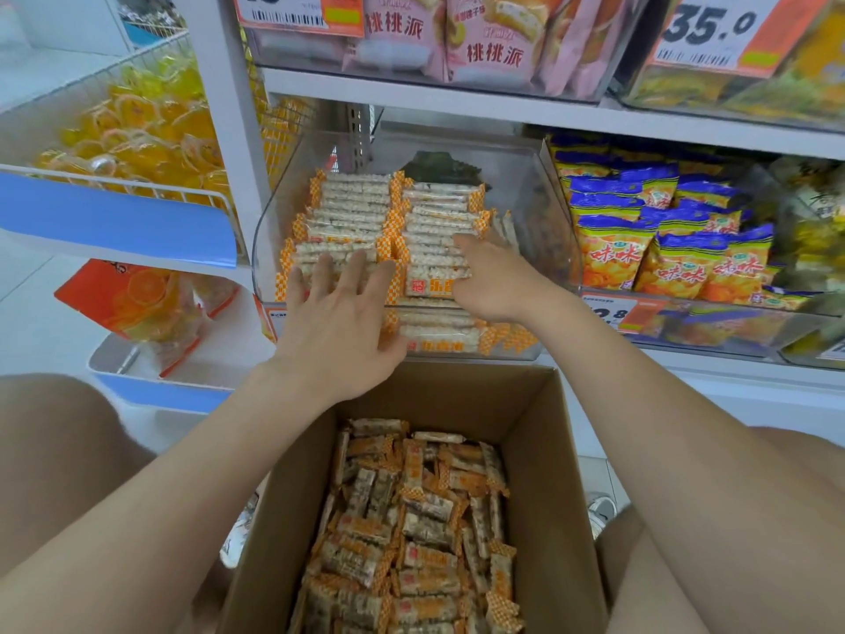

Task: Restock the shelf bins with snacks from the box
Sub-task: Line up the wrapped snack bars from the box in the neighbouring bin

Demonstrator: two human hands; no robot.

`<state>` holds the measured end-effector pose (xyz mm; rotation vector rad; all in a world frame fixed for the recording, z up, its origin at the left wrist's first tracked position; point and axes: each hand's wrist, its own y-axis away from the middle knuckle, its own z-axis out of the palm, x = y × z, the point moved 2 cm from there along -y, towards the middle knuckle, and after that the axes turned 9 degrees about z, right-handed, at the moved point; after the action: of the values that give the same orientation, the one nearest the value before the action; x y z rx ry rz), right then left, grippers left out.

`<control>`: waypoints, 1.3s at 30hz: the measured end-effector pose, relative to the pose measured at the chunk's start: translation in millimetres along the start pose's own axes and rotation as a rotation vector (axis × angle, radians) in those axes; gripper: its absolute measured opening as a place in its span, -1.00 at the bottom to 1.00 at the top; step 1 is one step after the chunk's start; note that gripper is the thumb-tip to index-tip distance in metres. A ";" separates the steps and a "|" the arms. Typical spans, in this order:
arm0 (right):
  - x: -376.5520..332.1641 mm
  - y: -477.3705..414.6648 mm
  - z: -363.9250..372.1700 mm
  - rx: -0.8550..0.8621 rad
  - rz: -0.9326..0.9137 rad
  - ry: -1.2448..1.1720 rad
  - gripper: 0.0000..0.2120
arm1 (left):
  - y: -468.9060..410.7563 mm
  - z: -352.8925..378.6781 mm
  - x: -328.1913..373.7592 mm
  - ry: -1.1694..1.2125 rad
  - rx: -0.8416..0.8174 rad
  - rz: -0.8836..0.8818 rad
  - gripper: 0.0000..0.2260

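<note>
Above the box (567,473) at six o'clock, heaped with loose snack bars (411,533), the left hand (340,313), fingers spread flat, and right hand (484,281), fingers straight, press stacked rows (356,208) in the clear bin (539,194) at twelve o'clock, where an uneven push could buckle them over the low front.

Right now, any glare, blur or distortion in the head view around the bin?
Head view: wide-angle bows the shelf edge; pink packs up top are soft; clear bin wall shows faint reflections; left hand, right hand and snack bars are sharp; light even.
</note>
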<state>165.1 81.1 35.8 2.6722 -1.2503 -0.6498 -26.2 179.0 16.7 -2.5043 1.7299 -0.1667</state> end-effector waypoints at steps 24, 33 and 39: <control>99.7 117.4 248.2 -0.659 -0.053 0.287 -0.75 | 111.9 184.4 59.3 0.207 -1.080 0.205 -0.63; 108.0 107.3 336.5 -0.889 0.047 0.184 -0.60 | 144.0 250.9 46.2 0.330 -1.299 0.083 -0.50; 94.9 122.4 367.7 -0.995 -0.015 0.350 -0.71 | 155.2 273.1 37.6 0.321 -1.248 0.065 -0.71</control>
<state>-25.0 -44.2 -291.8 1.8388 -0.5681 -0.5585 -117.6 93.1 -273.7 -3.2731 2.5728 0.8203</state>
